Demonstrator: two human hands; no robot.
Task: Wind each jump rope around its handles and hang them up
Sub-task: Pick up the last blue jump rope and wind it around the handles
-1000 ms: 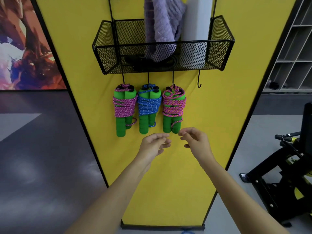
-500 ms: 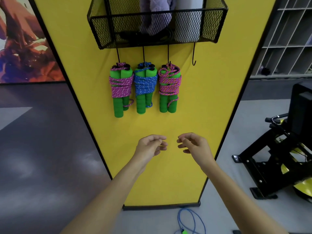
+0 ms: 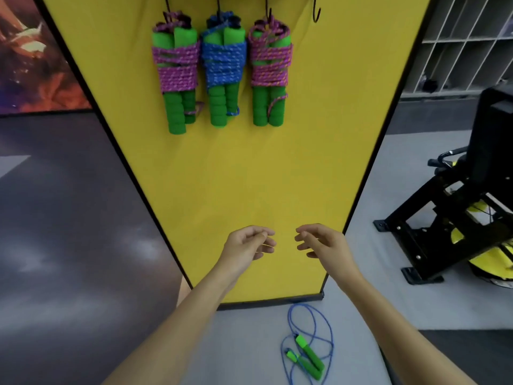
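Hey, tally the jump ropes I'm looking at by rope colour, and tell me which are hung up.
Pink jump ropes: 2, both wound and hung.
Blue jump ropes: 2, one wound and hung, one loose on the floor.
Total: 4.

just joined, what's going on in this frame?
A person is tidying jump ropes onto hooks on a yellow panel. Three wound bundles already hang there: the left pink rope, the blue rope and the right pink rope. The fourth hook is bare. An unwound blue jump rope lies on the floor below. The left hand and right hand are both empty, fingers loosely curled.
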